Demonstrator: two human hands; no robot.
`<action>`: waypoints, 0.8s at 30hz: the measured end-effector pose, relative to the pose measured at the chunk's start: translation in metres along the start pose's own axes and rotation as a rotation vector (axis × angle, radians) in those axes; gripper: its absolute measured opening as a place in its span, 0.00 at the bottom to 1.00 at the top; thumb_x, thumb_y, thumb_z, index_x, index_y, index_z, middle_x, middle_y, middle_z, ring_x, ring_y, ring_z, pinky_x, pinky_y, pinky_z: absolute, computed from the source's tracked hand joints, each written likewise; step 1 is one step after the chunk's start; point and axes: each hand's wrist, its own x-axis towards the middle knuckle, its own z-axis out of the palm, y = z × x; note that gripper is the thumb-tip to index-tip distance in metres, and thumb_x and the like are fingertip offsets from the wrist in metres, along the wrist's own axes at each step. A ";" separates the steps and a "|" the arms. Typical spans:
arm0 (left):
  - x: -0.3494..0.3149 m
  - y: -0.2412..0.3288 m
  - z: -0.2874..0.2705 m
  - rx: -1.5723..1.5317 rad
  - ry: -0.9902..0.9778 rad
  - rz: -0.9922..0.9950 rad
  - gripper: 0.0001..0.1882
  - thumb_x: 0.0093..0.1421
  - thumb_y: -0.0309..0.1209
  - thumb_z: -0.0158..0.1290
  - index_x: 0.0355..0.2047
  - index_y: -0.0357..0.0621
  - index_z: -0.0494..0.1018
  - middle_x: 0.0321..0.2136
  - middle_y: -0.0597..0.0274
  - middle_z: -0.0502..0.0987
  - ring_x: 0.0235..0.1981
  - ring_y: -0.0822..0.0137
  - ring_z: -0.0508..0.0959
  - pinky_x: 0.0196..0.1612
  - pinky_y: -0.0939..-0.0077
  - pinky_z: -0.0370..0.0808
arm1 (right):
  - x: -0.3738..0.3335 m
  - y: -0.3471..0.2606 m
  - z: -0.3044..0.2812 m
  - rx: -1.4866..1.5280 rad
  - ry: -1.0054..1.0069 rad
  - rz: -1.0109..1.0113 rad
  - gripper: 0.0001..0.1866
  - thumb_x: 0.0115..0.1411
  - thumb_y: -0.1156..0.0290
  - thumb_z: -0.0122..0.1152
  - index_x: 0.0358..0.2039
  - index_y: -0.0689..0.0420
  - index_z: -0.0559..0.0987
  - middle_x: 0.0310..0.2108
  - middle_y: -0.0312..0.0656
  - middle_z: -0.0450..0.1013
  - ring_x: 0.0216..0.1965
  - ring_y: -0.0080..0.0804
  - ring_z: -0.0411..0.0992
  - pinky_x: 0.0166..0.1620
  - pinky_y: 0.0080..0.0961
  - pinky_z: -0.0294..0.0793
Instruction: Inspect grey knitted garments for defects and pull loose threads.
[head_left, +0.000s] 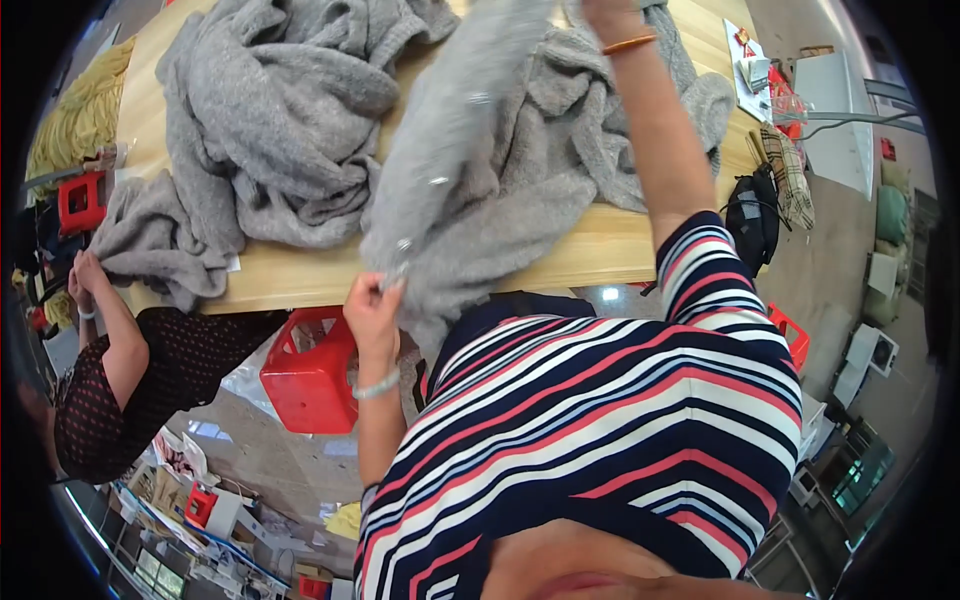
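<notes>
A grey fuzzy knit garment (440, 150) stretches from the table's near edge up past the top of the view, smeared by motion. Several small shiny spots, perhaps buttons, run along its band. At the garment's lower end, the fingers of my left hand (373, 308) are closed in a pinch on the knit. My right arm reaches far forward, and my right hand (612, 18) is at the top edge beside the grey cloth. Its fingers are cut off from view. More of the grey knit (560, 140) lies bunched under my right forearm.
A big grey knit heap (280, 120) covers the left of the wooden table (600, 250). To the left, another person's hands (88, 280) hold grey knit (160, 235). A red stool (310, 370) stands below the table edge; a black bag (752, 218) is at right.
</notes>
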 end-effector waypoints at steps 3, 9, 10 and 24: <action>0.040 -0.018 0.021 -0.011 0.012 -0.008 0.06 0.55 0.21 0.60 0.32 0.38 0.74 0.27 0.73 0.74 0.26 0.83 0.69 0.31 0.89 0.65 | -0.011 -0.070 -0.032 -0.836 -0.035 0.231 0.19 0.61 0.58 0.60 0.35 0.64 0.79 0.27 0.42 0.78 0.25 0.36 0.74 0.29 0.32 0.73; 0.059 -0.055 0.000 0.211 -0.110 -0.164 0.06 0.59 0.25 0.56 0.37 0.36 0.78 0.27 0.72 0.76 0.26 0.83 0.69 0.31 0.88 0.66 | -0.167 -0.026 -0.069 -1.098 -0.460 0.478 0.25 0.63 0.51 0.50 0.47 0.61 0.77 0.41 0.55 0.76 0.43 0.49 0.75 0.46 0.38 0.74; 0.056 -0.051 0.001 0.066 -0.127 -0.259 0.10 0.62 0.26 0.54 0.42 0.36 0.77 0.29 0.71 0.77 0.26 0.82 0.71 0.31 0.87 0.67 | -0.195 -0.028 -0.068 -0.947 -0.513 0.554 0.23 0.63 0.53 0.50 0.46 0.59 0.78 0.40 0.53 0.77 0.41 0.48 0.76 0.45 0.37 0.74; 0.025 -0.009 0.028 -0.092 -0.087 -0.376 0.06 0.64 0.30 0.54 0.40 0.45 0.73 0.21 0.79 0.70 0.16 0.87 0.61 0.18 0.90 0.56 | -0.318 -0.096 0.044 -0.577 -0.843 0.293 0.15 0.60 0.62 0.58 0.46 0.51 0.80 0.26 0.44 0.68 0.29 0.43 0.71 0.35 0.37 0.71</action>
